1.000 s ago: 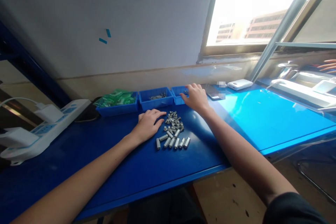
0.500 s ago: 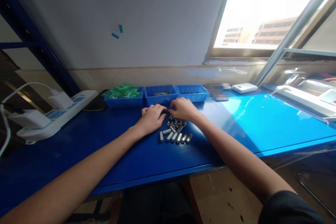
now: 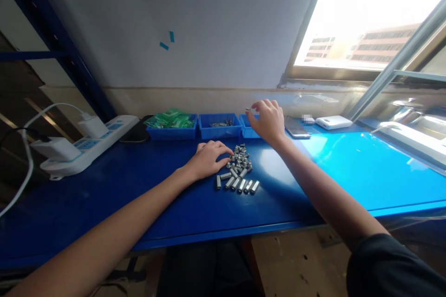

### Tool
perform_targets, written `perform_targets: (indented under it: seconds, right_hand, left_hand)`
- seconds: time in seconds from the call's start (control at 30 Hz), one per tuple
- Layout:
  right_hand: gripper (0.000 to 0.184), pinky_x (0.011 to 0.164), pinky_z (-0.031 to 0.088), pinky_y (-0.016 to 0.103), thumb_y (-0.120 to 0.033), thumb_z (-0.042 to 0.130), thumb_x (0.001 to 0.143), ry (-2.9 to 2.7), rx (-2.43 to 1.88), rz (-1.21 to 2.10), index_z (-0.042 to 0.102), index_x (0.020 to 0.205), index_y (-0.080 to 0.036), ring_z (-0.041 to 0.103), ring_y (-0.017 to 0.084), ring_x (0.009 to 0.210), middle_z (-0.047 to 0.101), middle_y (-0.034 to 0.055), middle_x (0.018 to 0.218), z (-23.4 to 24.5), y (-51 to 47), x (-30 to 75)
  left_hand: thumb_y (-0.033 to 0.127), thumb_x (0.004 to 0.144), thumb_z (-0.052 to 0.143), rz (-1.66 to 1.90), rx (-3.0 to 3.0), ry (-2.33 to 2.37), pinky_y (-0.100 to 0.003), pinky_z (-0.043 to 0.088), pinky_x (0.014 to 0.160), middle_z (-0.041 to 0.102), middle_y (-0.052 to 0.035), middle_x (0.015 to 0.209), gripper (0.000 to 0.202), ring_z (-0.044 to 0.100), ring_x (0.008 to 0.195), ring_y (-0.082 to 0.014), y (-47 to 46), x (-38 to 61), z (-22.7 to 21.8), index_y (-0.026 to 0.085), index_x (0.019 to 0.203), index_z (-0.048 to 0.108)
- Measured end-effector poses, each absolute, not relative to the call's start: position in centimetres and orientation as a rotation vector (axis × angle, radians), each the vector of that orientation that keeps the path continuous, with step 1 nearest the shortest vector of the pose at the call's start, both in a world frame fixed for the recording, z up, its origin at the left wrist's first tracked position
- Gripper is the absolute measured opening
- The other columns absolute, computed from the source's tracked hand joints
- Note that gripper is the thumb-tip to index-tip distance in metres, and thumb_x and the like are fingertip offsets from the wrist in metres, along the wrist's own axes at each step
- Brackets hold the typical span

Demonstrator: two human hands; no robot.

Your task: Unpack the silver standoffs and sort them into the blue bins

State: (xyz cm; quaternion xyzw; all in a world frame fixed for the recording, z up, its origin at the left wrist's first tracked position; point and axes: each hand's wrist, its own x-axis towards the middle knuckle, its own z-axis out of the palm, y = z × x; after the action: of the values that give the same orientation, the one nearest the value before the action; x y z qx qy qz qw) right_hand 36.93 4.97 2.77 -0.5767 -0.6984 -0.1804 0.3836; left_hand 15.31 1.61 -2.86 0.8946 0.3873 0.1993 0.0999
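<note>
The right hand (image 3: 270, 119) is raised above the front of the right blue bin (image 3: 249, 133), and its thumb and forefinger seem to pinch one small metal piece (image 3: 248, 109), of which only a bright bit is visible; the exact form I cannot tell. The left hand (image 3: 208, 160) lies low on the desk (image 3: 167, 213), its thumb and forefinger parted at the left edge of a pile of small metal parts (image 3: 240, 157). Whether a fingertip presses on one of them, I cannot tell. Nearer to the person, longer metal pieces (image 3: 241, 186) lie on their sides, several of them roughly in a row. In my judgement, the piece in the right hand is light, stiff and not fragile, so a firm pinch should not harm it; but being smooth and small, it may slip or turn between the fingertips. It is best to take such a part across its widest portion with two fingertip pads. The longer pieces are probably a little heavier, and their flat-looking sides should offer a steadier hold at the middle.
</note>
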Motion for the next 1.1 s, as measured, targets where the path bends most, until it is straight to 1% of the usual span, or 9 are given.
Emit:
perform_targets:
  seconds: [0.17,0.4,0.57,0.67,0.73,0.83,0.97,1.0,1.1]
  right_hand:
    - [0.024,0.085,0.041,0.039,-0.034,0.054,0.088,-2.006,-1.313,-0.284,0.063,0.101,-0.017,0.055,0.027,0.093,0.065,0.0095,0.091,0.4,4.4,36.9]
    - [0.025,0.083,0.043,0.033,-0.014,0.051,0.082,-2.289,-0.945,-0.131,0.065,0.102,-0.018,0.055,0.022,0.091,0.064,0.0068,0.093,-0.5,1.7,34.4]
    - [0.02,0.082,0.044,0.032,-0.017,0.056,0.082,-2.35,-0.887,-0.103,0.065,0.1,-0.018,0.055,0.021,0.09,0.064,0.0068,0.093,-0.4,1.3,34.1]
    - [0.015,0.079,0.043,0.03,-0.02,0.052,0.087,-2.307,-0.923,-0.168,0.066,0.094,-0.018,0.056,0.02,0.087,0.065,0.0065,0.089,-0.3,1.1,34.0]
    - [0.018,0.08,0.043,0.03,-0.025,0.05,0.091,-2.255,-0.961,-0.239,0.066,0.095,-0.018,0.057,0.02,0.087,0.066,0.0064,0.089,0.0,1.5,34.4]
    - [0.024,0.084,0.042,0.034,-0.029,0.045,0.095,-2.058,-1.208,-0.405,0.066,0.102,-0.018,0.058,0.023,0.094,0.067,0.0091,0.096,1.0,2.8,36.2]
    - [0.028,0.081,0.044,0.042,-0.03,0.062,0.086,-2.015,-1.671,-0.43,0.066,0.109,-0.015,0.06,0.032,0.098,0.067,0.0153,0.103,2.6,2.6,38.8]
    - [0.029,0.078,0.046,0.042,-0.032,0.065,0.083,-2.08,-1.699,-0.362,0.067,0.108,-0.016,0.061,0.032,0.095,0.068,0.0149,0.1,2.9,1.5,39.1]
    - [0.029,0.075,0.05,0.04,-0.038,0.059,0.088,-2.155,-1.322,-0.182,0.064,0.115,-0.028,0.063,0.026,0.089,0.068,0.0073,0.1,3.1,-3.8,39.0]
  left_hand:
    - [0.036,0.085,0.057,0.765,2.507,1.146,-0.041,0.038,0.093,0.069,-0.0054,0.101,0.02,0.058,0.099,-0.0239,1.9,15.4,-2.8,0.02,0.095,0.065]
    - [0.06,0.077,0.06,1.0,1.908,0.997,-0.029,0.046,0.073,0.069,-0.0061,0.084,0.049,0.06,0.079,-0.0186,2.9,16.2,-2.5,0.013,0.087,0.067]
    - [0.068,0.072,0.061,0.991,1.783,1.003,-0.025,0.041,0.061,0.063,-0.0027,0.073,0.057,0.054,0.067,-0.0135,2.9,15.8,-2.5,0.013,0.085,0.065]
    - [0.07,0.071,0.061,1.0,1.749,0.974,-0.026,0.043,0.064,0.064,-0.0044,0.075,0.058,0.056,0.069,-0.0142,3.2,15.7,-2.5,0.013,0.082,0.063]
    - [0.071,0.076,0.054,0.988,1.737,0.972,-0.027,0.045,0.066,0.066,-0.0064,0.079,0.06,0.059,0.072,-0.0156,3.6,15.7,-2.4,0.013,0.086,0.064]
    - [0.063,0.084,0.048,0.9,1.932,1.001,-0.029,0.047,0.066,0.067,-0.0067,0.082,0.054,0.061,0.071,-0.0165,3.7,15.9,-2.4,0.014,0.1,0.065]
    - [0.039,0.088,0.051,0.729,2.405,0.867,-0.028,0.046,0.072,0.069,-0.005,0.088,0.032,0.061,0.077,-0.0166,2.8,16.2,-2.4,0.018,0.107,0.066]
    - [0.036,0.089,0.05,0.716,2.457,0.831,-0.027,0.046,0.073,0.069,-0.0051,0.09,0.029,0.062,0.079,-0.0167,2.5,16.3,-2.5,0.019,0.106,0.066]
    - [0.03,0.088,0.051,0.731,2.482,0.871,-0.026,0.046,0.072,0.069,-0.0046,0.088,0.023,0.062,0.077,-0.0164,2.2,16.3,-2.8,0.019,0.099,0.068]
